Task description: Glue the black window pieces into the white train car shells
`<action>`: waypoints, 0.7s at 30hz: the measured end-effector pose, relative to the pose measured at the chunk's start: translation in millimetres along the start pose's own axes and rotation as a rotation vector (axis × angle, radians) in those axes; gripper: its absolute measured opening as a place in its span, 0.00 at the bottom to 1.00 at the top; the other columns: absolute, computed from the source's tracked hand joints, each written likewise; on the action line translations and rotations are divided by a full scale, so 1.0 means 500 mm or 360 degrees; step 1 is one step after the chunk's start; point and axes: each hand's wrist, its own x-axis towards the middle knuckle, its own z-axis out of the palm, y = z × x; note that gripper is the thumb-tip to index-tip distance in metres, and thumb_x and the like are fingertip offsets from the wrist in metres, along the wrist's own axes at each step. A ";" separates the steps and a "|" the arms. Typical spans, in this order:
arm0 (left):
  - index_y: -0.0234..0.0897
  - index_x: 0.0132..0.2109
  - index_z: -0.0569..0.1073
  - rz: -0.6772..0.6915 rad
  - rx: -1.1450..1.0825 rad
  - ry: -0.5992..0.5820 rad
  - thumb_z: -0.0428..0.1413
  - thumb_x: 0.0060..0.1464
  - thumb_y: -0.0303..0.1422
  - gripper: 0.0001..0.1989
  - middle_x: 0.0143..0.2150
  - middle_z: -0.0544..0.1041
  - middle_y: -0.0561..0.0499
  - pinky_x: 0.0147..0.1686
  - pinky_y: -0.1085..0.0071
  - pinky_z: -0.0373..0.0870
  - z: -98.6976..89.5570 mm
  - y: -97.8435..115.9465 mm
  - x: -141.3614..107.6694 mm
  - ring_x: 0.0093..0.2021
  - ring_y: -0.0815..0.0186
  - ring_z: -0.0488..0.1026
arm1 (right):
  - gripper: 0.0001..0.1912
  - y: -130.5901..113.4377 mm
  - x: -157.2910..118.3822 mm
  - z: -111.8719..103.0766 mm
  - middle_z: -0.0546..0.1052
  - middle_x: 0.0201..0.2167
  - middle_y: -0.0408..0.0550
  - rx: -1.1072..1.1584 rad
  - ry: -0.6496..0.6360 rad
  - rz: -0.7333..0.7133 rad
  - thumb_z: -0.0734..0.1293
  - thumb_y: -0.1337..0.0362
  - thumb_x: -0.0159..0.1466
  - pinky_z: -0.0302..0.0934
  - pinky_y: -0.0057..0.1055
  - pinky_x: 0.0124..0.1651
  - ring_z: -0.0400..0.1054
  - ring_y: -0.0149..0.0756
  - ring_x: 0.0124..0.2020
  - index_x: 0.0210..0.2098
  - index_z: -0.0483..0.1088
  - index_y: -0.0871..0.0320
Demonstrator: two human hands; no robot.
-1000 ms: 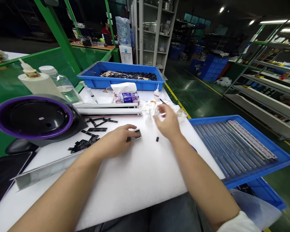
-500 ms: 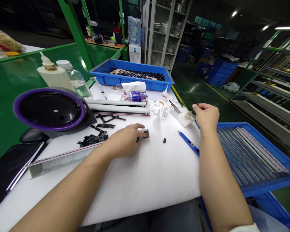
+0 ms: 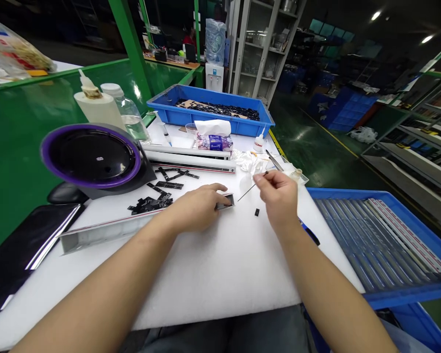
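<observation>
White and lit from above, the desk (image 3: 220, 279) carries a pale channel (image 3: 100, 234) slanting from near the left edge to the middle. Over its far end lies the left hand (image 3: 198, 208), fingertips at the mouth; whether they clamp is unclear. The right hand (image 3: 282, 198) pinches a thin dark rod (image 3: 247, 191), its tip just short of that mouth. Work seems underway: one black piece (image 3: 257, 212) and heaped black strips (image 3: 149, 203) lie loose, while the channel's inside is mostly hidden. A blue tray (image 3: 180, 113) lines the far edge.
</observation>
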 end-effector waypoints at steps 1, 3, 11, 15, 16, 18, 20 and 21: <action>0.51 0.54 0.75 0.0009 0.0004 0.0004 0.49 0.53 0.30 0.23 0.67 0.63 0.53 0.57 0.62 0.67 0.000 0.000 0.000 0.62 0.55 0.66 | 0.15 0.001 -0.007 0.009 0.60 0.17 0.36 -0.0012 -0.0050 0.0013 0.71 0.55 0.55 0.48 0.26 0.22 0.50 0.26 0.19 0.23 0.66 0.57; 0.51 0.54 0.75 0.0030 0.0009 0.0008 0.49 0.54 0.30 0.23 0.67 0.63 0.53 0.56 0.62 0.67 0.001 -0.001 -0.001 0.62 0.55 0.66 | 0.15 0.002 -0.016 0.020 0.60 0.16 0.37 -0.0077 -0.0101 0.0009 0.71 0.55 0.56 0.49 0.27 0.23 0.51 0.26 0.20 0.22 0.66 0.57; 0.52 0.55 0.75 0.0011 0.0027 0.0001 0.49 0.54 0.30 0.23 0.68 0.62 0.53 0.56 0.61 0.68 -0.001 0.001 0.000 0.62 0.55 0.67 | 0.14 0.011 -0.021 0.028 0.58 0.16 0.35 -0.0213 -0.0183 0.0027 0.70 0.57 0.57 0.49 0.27 0.24 0.51 0.25 0.20 0.22 0.66 0.58; 0.53 0.55 0.75 0.0007 0.0034 -0.0004 0.49 0.54 0.29 0.23 0.68 0.62 0.54 0.56 0.62 0.68 0.001 0.000 0.000 0.61 0.56 0.67 | 0.14 0.010 -0.024 0.029 0.57 0.16 0.35 -0.0234 -0.0201 -0.0001 0.70 0.58 0.57 0.48 0.27 0.25 0.50 0.25 0.20 0.22 0.66 0.58; 0.53 0.55 0.75 0.0007 0.0035 -0.0002 0.49 0.54 0.29 0.24 0.68 0.62 0.54 0.56 0.62 0.67 0.001 -0.001 0.000 0.62 0.56 0.66 | 0.14 0.009 -0.024 0.028 0.57 0.16 0.35 -0.0224 -0.0189 -0.0010 0.70 0.58 0.58 0.49 0.27 0.25 0.50 0.25 0.20 0.22 0.66 0.58; 0.53 0.55 0.75 0.0010 0.0031 0.0000 0.49 0.54 0.29 0.24 0.68 0.62 0.54 0.57 0.63 0.67 0.002 -0.002 0.000 0.62 0.56 0.66 | 0.14 0.007 -0.024 0.027 0.58 0.16 0.35 -0.0191 -0.0160 -0.0026 0.70 0.58 0.58 0.49 0.27 0.25 0.51 0.25 0.20 0.22 0.67 0.58; 0.52 0.54 0.75 0.0017 0.0026 -0.0001 0.49 0.54 0.28 0.24 0.67 0.63 0.53 0.57 0.63 0.67 0.003 -0.003 0.000 0.62 0.56 0.66 | 0.13 0.006 -0.024 0.026 0.58 0.16 0.35 -0.0172 -0.0151 -0.0031 0.69 0.58 0.58 0.49 0.26 0.25 0.51 0.25 0.20 0.23 0.67 0.58; 0.52 0.54 0.75 0.0017 0.0023 -0.0002 0.49 0.54 0.28 0.23 0.67 0.63 0.53 0.57 0.62 0.67 0.003 -0.003 0.001 0.62 0.56 0.66 | 0.13 0.006 -0.025 0.026 0.58 0.16 0.35 -0.0174 -0.0156 -0.0031 0.70 0.58 0.58 0.49 0.26 0.25 0.51 0.25 0.20 0.23 0.67 0.58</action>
